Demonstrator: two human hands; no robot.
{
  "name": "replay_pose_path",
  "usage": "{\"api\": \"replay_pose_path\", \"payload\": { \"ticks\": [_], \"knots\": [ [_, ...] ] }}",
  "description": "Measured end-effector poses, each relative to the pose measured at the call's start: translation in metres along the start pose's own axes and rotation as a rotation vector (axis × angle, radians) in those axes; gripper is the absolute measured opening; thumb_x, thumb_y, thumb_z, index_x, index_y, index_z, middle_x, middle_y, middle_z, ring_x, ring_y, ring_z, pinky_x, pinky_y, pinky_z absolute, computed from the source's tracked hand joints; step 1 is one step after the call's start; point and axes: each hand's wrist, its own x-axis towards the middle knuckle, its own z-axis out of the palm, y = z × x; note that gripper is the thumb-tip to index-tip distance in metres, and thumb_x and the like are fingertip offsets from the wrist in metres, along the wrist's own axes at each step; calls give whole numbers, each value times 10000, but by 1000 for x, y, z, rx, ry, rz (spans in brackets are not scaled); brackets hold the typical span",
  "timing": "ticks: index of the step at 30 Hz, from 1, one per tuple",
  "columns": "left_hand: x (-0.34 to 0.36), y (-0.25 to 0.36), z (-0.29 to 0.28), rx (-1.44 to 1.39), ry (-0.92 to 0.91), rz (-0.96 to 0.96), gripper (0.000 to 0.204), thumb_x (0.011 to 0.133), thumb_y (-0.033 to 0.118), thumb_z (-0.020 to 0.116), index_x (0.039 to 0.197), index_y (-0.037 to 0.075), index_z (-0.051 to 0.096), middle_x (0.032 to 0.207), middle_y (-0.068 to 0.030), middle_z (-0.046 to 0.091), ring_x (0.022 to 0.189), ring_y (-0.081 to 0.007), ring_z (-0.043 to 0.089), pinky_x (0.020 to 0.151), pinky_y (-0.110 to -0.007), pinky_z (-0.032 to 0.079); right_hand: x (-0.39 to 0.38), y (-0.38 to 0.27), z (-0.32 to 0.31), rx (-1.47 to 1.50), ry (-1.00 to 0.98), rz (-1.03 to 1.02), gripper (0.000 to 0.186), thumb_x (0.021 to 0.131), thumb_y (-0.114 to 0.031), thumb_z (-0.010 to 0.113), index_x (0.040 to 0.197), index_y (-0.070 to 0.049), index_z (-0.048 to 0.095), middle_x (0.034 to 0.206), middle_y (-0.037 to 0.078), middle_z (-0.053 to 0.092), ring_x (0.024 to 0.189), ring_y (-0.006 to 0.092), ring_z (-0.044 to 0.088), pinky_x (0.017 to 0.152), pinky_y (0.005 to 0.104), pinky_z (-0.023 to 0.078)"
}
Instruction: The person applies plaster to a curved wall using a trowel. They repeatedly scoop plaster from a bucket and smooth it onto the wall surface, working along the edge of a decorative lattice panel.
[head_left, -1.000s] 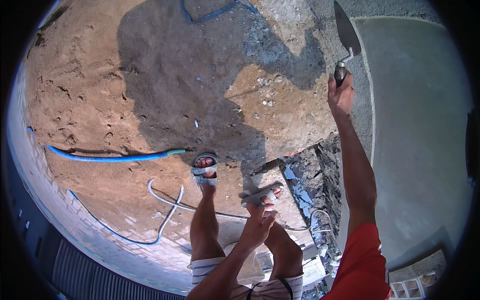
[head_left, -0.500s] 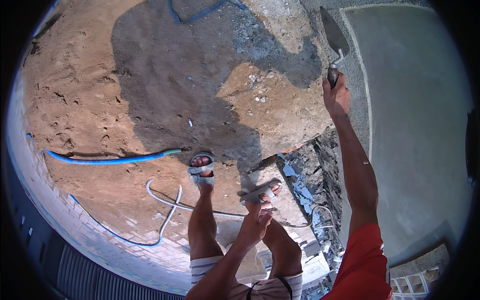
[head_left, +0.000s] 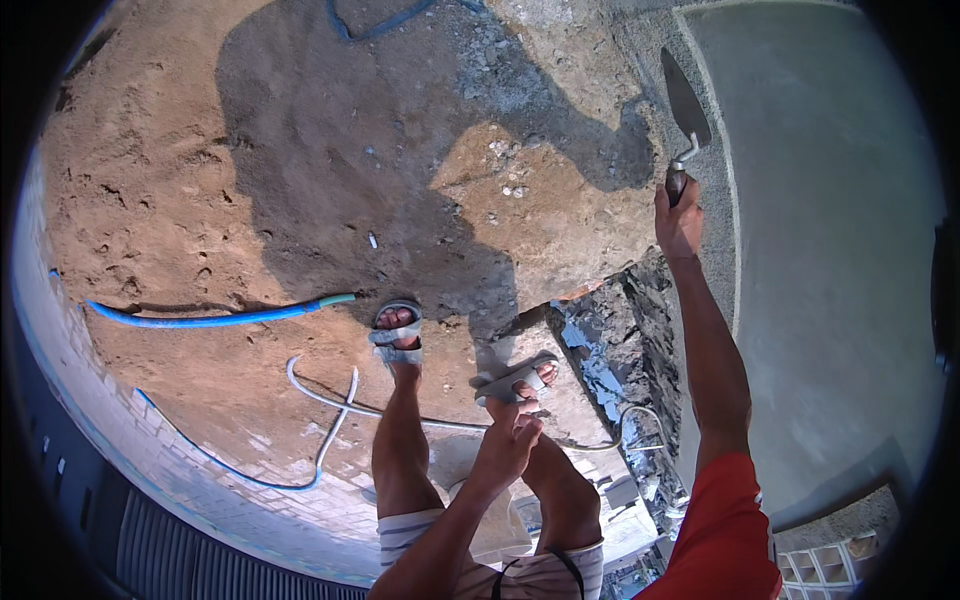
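Right hand (head_left: 681,220), out on the right, is wrapped around the dark handle of a pointed trowel (head_left: 687,108); blade aims far. Left hand (head_left: 512,442), nearer and more central, sits over the right leg by the sandal (head_left: 517,383), fingers half curled; no object visible in it, can't tell if the palm is empty. Trowel should be light for one hand, blade stiff and thin, weight a bit forward; not fragile. Hold by the handle, clear of the metal neck; grip could get slick if wet. Blade shows over the rough grey strip (head_left: 721,200) left of the smooth grey slab (head_left: 835,220); contact not clear from this angle. Further left: brown dirt (head_left: 145,190), blue hose (head_left: 220,318), pale hose (head_left: 455,426). No brands, labels or writing I can read on trowel or surroundings.
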Motion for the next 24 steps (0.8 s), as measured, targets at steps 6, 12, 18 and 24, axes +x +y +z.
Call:
{"api": "replay_pose_path", "payload": {
  "ticks": [6,12,18,24],
  "knots": [
    [1,4,-1,-2,-2,-19,383,931,218,508,1222,-20,442,982,-150,588,874,-187,592,784,-297,467,-10,-7,-4,35,-49,52,412,845,-296,557,1172,-92,414,881,250,621,834,445,605,722,486,474],
    [-2,11,-1,34,2,-63,402,934,223,515,1241,-22,431,956,-102,591,825,-141,576,772,-269,455,-23,-13,-15,126,-57,47,407,845,-291,557,1163,-83,412,879,232,626,822,448,606,706,490,476],
    [3,7,2,19,-4,-37,410,930,219,521,1243,-30,430,950,-92,596,804,-134,564,762,-266,450,-27,23,-9,24,-128,111,412,832,-286,576,1170,-95,437,890,236,628,829,440,611,716,490,476],
    [1,15,7,26,-24,-60,413,925,195,524,1235,-58,424,950,-106,594,811,-133,564,758,-263,451,-45,46,-14,3,-140,134,362,849,-285,548,1152,-117,443,851,231,624,796,431,615,703,486,474]
  ]
}}
